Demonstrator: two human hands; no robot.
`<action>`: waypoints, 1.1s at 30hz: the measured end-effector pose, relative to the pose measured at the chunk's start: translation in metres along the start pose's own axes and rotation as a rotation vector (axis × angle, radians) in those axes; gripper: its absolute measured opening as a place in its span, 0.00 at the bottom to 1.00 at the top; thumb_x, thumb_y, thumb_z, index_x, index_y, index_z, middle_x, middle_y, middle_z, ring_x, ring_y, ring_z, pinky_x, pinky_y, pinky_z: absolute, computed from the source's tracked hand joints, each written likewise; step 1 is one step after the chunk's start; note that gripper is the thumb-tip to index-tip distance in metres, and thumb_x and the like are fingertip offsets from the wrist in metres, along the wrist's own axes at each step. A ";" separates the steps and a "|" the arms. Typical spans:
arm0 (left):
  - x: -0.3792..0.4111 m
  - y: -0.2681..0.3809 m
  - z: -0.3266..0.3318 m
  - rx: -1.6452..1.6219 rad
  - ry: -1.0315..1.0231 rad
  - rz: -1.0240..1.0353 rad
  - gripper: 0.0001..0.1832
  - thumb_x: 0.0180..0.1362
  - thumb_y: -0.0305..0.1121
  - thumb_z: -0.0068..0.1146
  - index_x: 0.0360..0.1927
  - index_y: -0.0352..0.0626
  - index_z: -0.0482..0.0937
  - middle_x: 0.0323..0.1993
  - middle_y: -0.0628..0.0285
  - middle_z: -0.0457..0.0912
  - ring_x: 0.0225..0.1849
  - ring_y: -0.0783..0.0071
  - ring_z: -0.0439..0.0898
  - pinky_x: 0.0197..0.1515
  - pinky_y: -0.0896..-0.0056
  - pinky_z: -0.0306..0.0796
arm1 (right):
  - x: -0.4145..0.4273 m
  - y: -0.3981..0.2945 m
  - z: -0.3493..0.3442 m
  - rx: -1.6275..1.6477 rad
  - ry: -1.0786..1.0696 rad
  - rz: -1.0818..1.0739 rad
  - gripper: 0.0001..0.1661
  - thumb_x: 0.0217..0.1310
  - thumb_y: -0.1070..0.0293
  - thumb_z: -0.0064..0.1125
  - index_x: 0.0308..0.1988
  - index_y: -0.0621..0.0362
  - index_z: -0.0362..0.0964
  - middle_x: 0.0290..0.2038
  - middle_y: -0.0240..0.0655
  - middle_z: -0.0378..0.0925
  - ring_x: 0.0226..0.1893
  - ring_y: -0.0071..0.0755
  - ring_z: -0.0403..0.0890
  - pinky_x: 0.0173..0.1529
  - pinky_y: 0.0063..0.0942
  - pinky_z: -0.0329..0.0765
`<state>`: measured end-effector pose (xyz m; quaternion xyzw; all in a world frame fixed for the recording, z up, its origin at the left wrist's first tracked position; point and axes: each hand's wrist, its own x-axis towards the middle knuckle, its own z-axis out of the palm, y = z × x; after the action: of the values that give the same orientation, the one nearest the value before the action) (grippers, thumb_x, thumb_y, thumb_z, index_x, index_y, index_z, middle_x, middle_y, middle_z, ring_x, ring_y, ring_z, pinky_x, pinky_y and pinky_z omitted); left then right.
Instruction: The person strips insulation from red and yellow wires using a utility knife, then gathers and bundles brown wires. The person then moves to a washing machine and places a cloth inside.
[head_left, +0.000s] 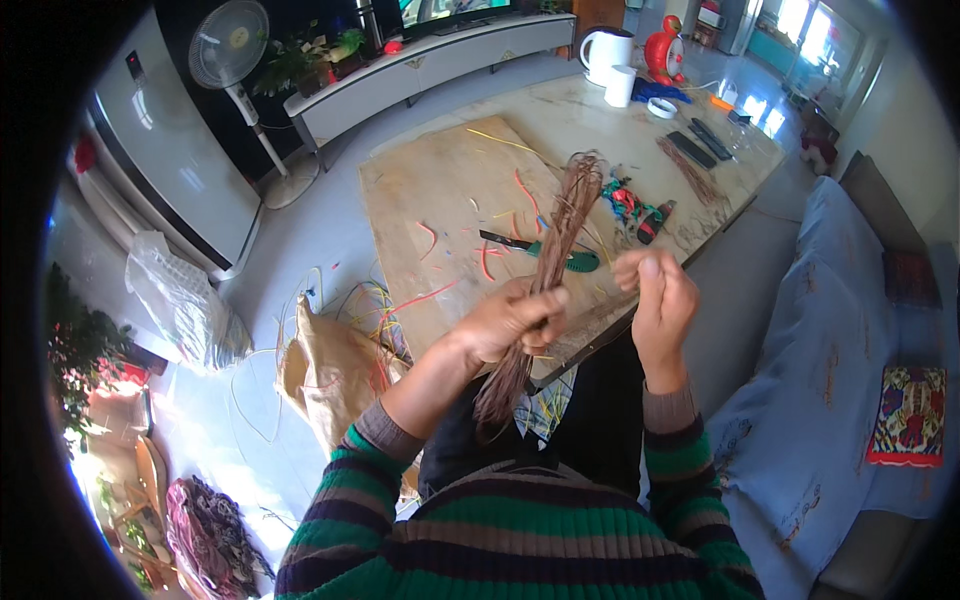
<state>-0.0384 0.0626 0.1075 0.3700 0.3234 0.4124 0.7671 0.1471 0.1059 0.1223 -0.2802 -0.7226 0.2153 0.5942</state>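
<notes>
My left hand (510, 319) is closed around the middle of a long bundle of thin copper-coloured wires (566, 217). The bundle slants over the near edge of a wooden board (409, 169), its upper end looped and its lower end fanned out above my lap. To the right of the bundle, my right hand (664, 300) is raised with curled fingers and the thumb on top; whether it pinches a thin strand cannot be made out. Behind the bundle lies a green-handled knife (581, 259) with a dark blade. Red strips of wire insulation (427, 240) are scattered over the board.
A red-and-black tool (656, 223) lies beside tangled coloured scraps (626, 199). Farther back on the table are another wire bundle (686, 169), remote controls (691, 150), a white cup (620, 86) and a kettle (606, 56). An open sack (334, 352) with loose wires stands left; a covered sofa (810, 315) is right.
</notes>
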 end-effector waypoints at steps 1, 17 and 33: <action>0.005 -0.007 -0.005 0.228 0.083 0.104 0.13 0.59 0.41 0.52 0.29 0.42 0.68 0.14 0.66 0.67 0.12 0.83 0.62 0.15 0.80 0.57 | 0.001 -0.010 -0.002 -0.235 -0.042 -0.133 0.10 0.63 0.66 0.45 0.32 0.59 0.69 0.27 0.34 0.76 0.22 0.28 0.73 0.27 0.21 0.70; 0.043 -0.034 -0.005 -0.084 0.236 0.400 0.15 0.60 0.43 0.51 0.27 0.41 0.72 0.20 0.66 0.73 0.19 0.80 0.71 0.23 0.77 0.66 | -0.020 0.015 0.021 0.263 -0.058 0.346 0.23 0.61 0.68 0.51 0.54 0.63 0.59 0.35 0.34 0.72 0.36 0.22 0.74 0.41 0.21 0.72; 0.008 -0.009 -0.031 0.466 0.184 0.579 0.25 0.61 0.47 0.46 0.50 0.34 0.70 0.47 0.58 0.74 0.50 0.73 0.70 0.53 0.71 0.64 | -0.074 0.020 0.040 -0.124 -0.276 0.469 0.28 0.48 0.72 0.60 0.51 0.61 0.62 0.31 0.38 0.75 0.31 0.34 0.77 0.37 0.30 0.73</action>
<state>-0.0559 0.0754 0.0820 0.5720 0.3583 0.5589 0.4818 0.1209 0.0728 0.0461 -0.4434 -0.7240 0.3385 0.4058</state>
